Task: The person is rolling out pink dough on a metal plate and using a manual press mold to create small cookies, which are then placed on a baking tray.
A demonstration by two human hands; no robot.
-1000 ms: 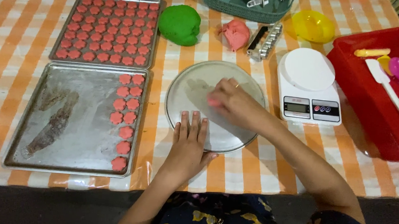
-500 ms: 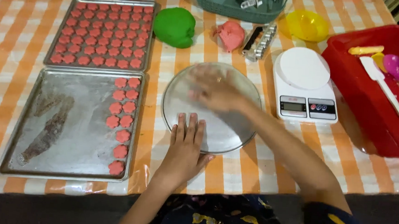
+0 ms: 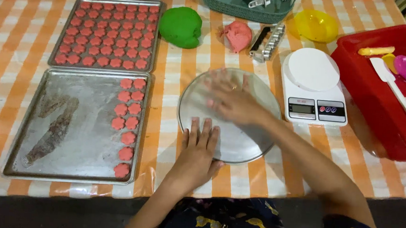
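Metal round plate [image 3: 252, 145] sits frame centre on worktop. My left hand [image 3: 200, 149] lies flat, bracing its near rim; my right hand [image 3: 232, 98], open, rubs its surface. Keep pressure even.

- 1 view only, from a camera worn on the person's head.
- It looks steeply down at the checked tablecloth [image 3: 177, 79], from the person's own edge of the table.
- Near enough that both forearms enter from the bottom edge.
- No 2nd view shares the scene.
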